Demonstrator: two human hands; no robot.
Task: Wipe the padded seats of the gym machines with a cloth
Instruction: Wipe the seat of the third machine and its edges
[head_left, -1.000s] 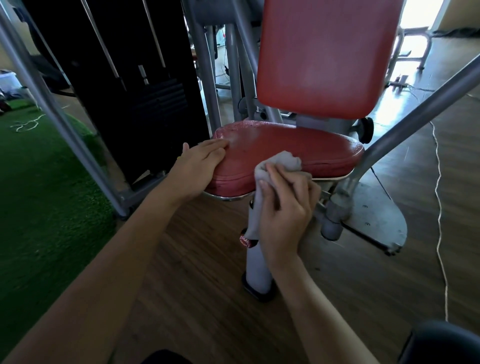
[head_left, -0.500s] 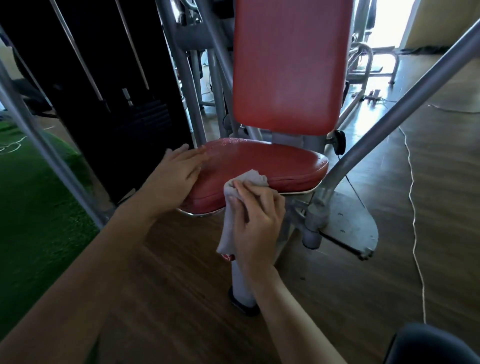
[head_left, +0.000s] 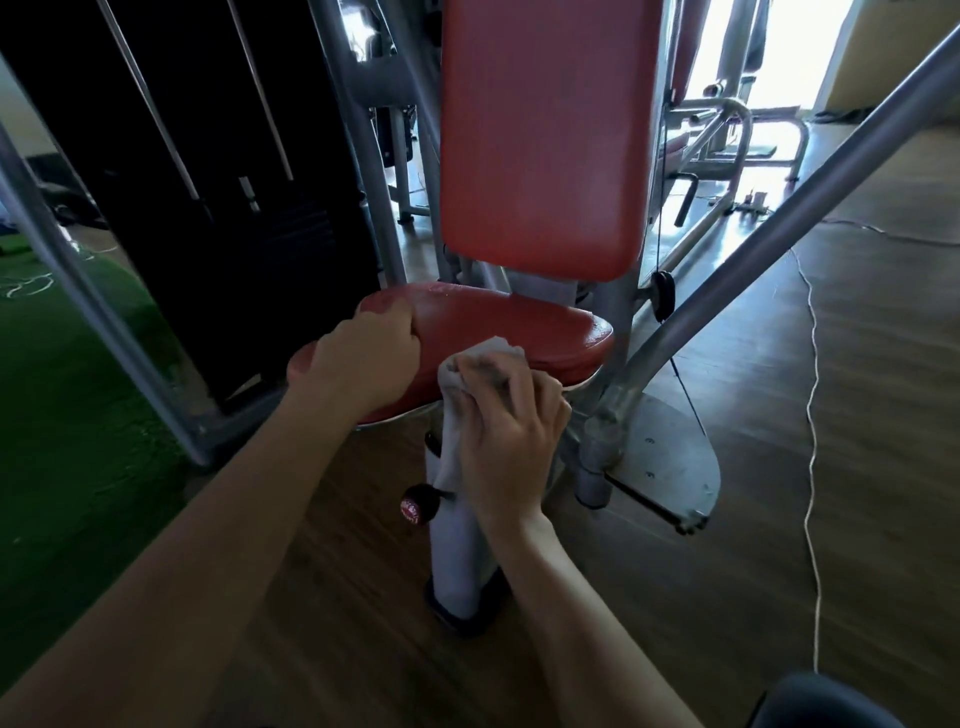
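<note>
Right hand (head_left: 511, 441) first: fingers bent over a bunched grey cloth (head_left: 485, 356), pressing it against the front rim of the seat (head_left: 519, 325), same spot as half a second ago. A loose tail of the cloth hangs down beside the wrist, in front of the seat post (head_left: 457, 561).

Left hand (head_left: 363, 364), there's the change! It lay flat with straight fingers along the seat's left edge; now the fingers are curled over that corner, gripping the padding. The view has also drawn in closer and lower.

The seat is a rounded pad of glossy red vinyl, slightly pebbled, with a pale metal rim underneath. Above it stands the backrest (head_left: 540, 140), a tall rectangular pad in a flatter, matte red. The post is a smooth grey tube in a black foot, with a round red knob (head_left: 414, 509) sticking out to its left. A thick grey tube (head_left: 779, 208) slants up to the right over a flat metal base plate (head_left: 670, 457). Dark weight stack (head_left: 234, 208) on the left, fuzzy green turf (head_left: 62, 415) beyond it, wood-grain floor (head_left: 779, 545) and a thin white cord (head_left: 810, 415) trailing on the right.
</note>
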